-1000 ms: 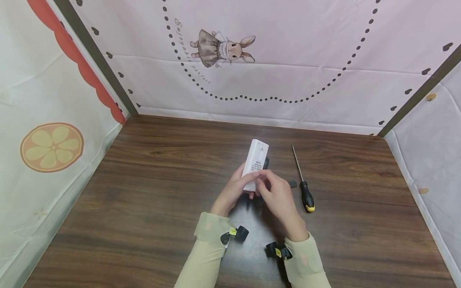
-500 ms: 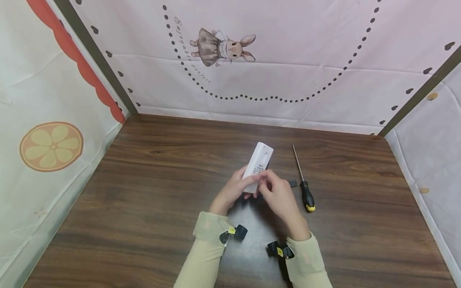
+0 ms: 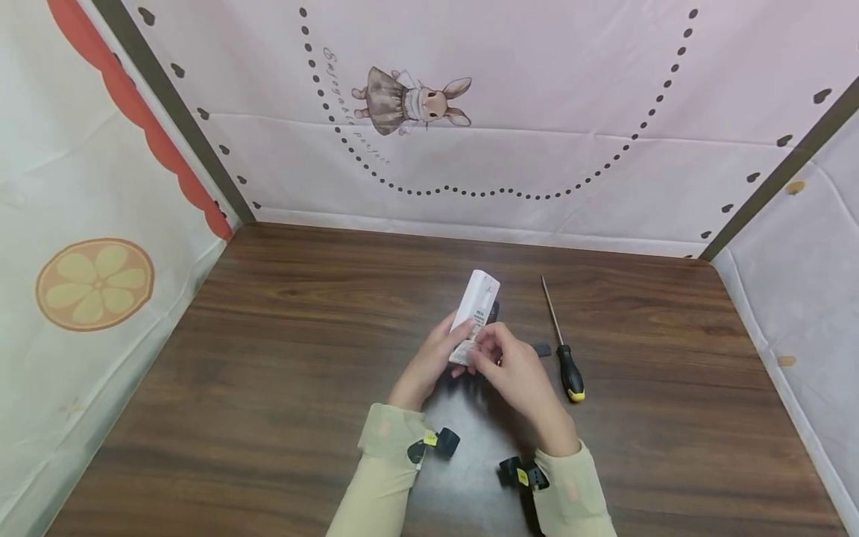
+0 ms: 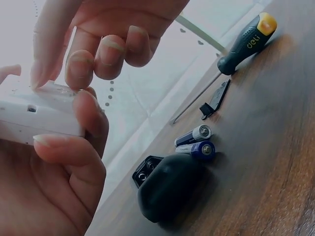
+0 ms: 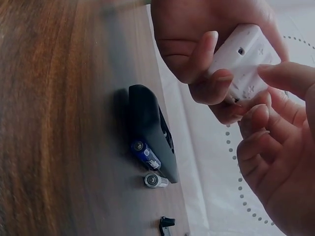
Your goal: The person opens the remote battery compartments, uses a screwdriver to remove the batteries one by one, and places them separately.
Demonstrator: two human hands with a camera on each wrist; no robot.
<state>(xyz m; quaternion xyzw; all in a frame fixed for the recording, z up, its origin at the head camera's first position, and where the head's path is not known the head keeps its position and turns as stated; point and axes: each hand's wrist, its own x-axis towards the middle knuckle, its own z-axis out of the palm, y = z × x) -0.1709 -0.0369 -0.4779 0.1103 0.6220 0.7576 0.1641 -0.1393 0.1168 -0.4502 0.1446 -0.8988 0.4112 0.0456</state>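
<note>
My left hand (image 3: pixel 429 364) grips a white remote control (image 3: pixel 478 297), with its printed back facing up. Small holes and raised cross marks show on the end of the remote in the right wrist view. My right hand (image 3: pixel 520 373) is at the remote's near end, thumb on its surface and the other fingers curled by its edge. Below, on the table, lies a black rounded device (image 4: pixel 170 189) with an opening in one end. Beside it are a blue battery (image 4: pixel 197 149) and a silver-ended battery (image 4: pixel 194 134). Both hands partly cover the remote.
To the right, a screwdriver (image 3: pixel 567 365) with a black and yellow handle lies on the wooden table (image 3: pixel 302 358), its shaft pointing away. A small black cover (image 4: pixel 215 101) lies between it and the batteries. White printed cloth (image 3: pixel 537 97) encloses the back and sides.
My right thumb has slid toward the near end of the remote, uncovering more of its back. The remote has shifted slightly left in my left hand's grip. The head view has tilted a little.
</note>
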